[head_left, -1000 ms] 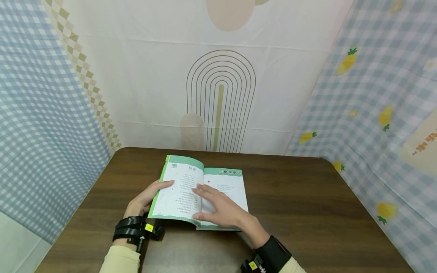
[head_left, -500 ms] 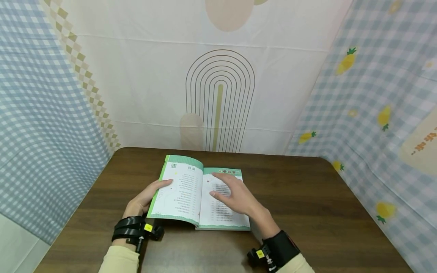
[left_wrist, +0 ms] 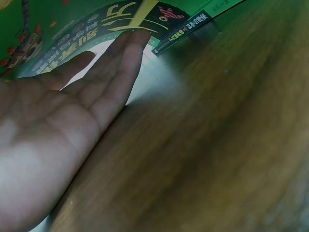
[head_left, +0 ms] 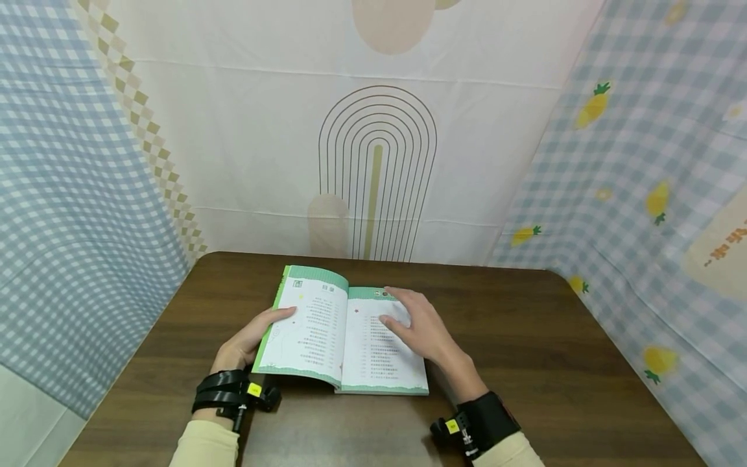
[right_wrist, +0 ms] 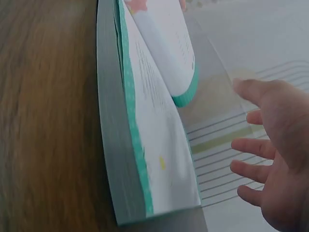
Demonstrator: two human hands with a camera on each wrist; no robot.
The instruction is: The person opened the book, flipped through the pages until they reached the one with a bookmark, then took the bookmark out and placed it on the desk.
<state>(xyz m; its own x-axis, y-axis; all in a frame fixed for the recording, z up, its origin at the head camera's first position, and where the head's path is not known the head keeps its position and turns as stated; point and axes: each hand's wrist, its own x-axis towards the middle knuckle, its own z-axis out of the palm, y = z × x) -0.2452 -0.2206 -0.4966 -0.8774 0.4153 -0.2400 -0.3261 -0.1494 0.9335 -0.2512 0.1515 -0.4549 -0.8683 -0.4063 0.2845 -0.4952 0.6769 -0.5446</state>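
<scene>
An open book point(head_left: 315, 327) with green-banded pages of printed text lies on the table, its left side lifted and curved up. My left hand point(head_left: 248, 338) holds that left edge, thumb on top of the page and fingers underneath. The left wrist view shows those fingers point(left_wrist: 116, 72) stretched under the green cover point(left_wrist: 104, 26) with yellow lettering. Over the right-hand page point(head_left: 373, 363) is my right hand point(head_left: 428, 331), fingers spread and relaxed, holding nothing. The right wrist view shows this hand point(right_wrist: 287, 150) apart from the book's thick page block point(right_wrist: 113, 135).
The dark wooden table point(head_left: 496, 311) extends around the book. A white cloth point(head_left: 251, 143) with printed arches hangs behind it. Checked cloths, one with pineapples point(head_left: 594, 107), hang at both sides. Black camera straps point(head_left: 218, 389) circle both wrists.
My right hand has moved from the middle of the book to the right and slightly away, uncovering the right-hand page's text. The left hand and the book's left side have stayed put.
</scene>
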